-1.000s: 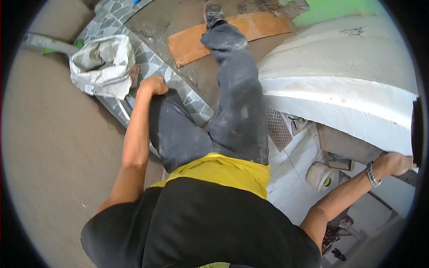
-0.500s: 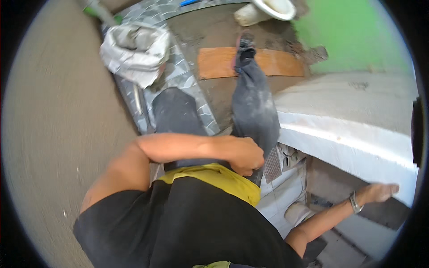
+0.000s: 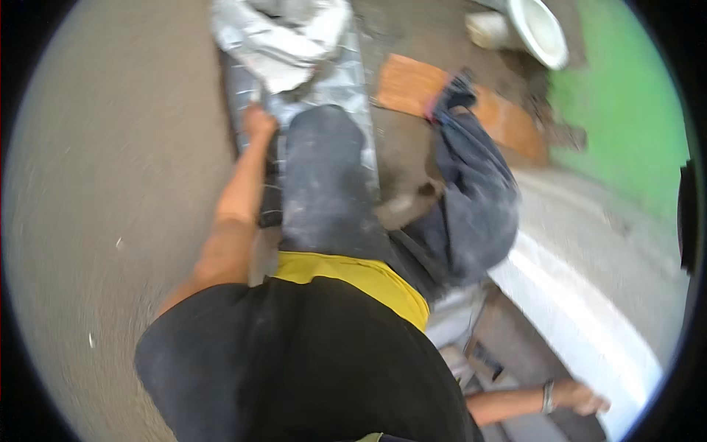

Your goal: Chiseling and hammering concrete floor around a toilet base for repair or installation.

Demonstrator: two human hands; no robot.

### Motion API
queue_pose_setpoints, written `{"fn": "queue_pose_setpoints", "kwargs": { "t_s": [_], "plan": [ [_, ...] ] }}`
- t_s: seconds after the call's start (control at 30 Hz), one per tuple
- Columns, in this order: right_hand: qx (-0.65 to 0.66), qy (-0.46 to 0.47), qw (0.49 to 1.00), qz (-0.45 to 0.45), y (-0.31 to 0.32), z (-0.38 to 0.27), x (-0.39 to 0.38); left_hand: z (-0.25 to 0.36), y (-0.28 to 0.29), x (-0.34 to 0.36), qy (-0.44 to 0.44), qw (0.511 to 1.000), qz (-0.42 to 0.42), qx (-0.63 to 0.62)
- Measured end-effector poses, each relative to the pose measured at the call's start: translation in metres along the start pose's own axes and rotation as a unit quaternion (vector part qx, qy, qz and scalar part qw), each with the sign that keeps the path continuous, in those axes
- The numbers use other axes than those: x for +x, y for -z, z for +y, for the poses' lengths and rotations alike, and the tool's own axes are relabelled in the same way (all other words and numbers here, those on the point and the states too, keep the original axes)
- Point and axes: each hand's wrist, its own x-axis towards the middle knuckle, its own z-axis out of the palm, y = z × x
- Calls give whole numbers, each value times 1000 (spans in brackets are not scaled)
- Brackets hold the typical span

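Observation:
Blurred by motion, my left hand [image 3: 259, 119] reaches to the grey stone-patterned tiles [image 3: 357, 103] just below a crumpled white sack [image 3: 283, 40], beside my left knee. A short pale piece [image 3: 255, 94] shows just beyond the fingers; whether they grip it is unclear. At lower right, my right hand [image 3: 582, 399] is by the white edge [image 3: 618, 346] of a ledge, its fingers bent but smeared, so contact and grip cannot be made out. My grey-trousered legs are bent, the right foot on an orange wooden board [image 3: 412, 81].
A white toilet bowl [image 3: 541, 37] lies at upper right near a green wall [image 3: 618, 96]. Rough grey plaster [image 3: 125, 184] fills the left side. A drop with pale surfaces and objects [image 3: 490, 346] shows below the ledge at lower right.
My left hand has left my waist and reached forward toward the tiles. My right knee has bent outward. The view has shifted, and my right hand sits lower in it.

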Motion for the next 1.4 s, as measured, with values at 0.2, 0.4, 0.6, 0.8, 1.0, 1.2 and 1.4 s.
{"fn": "queue_pose_setpoints", "kwargs": {
  "t_s": [0.2, 0.4, 0.6, 0.8, 1.0, 1.2, 1.4],
  "plan": [
    [156, -290, 940, 94, -28, -188, 2, 5, 7, -9, 8, 998, 25, 58],
    [204, -339, 913, 94, -24, -179, 10, -2, 30, -18, 122, 988, 30, -95],
    [178, -334, 917, 126, -32, -183, 3, -25, 15, -53, 224, 947, 144, -182],
    [-123, -77, 976, 164, 11, -184, 13, 11, 52, -99, 105, 916, 272, -277],
    [30, 135, 975, -173, -17, -269, -46, 102, 138, -109, -169, 871, 267, -376],
    [536, -389, 76, -746, -183, -454, -205, 220, 224, -181, -559, 722, 185, -364],
    [627, -459, -151, -611, -220, -501, -182, 248, 202, -222, -660, 693, 36, -288]
  ]
}}
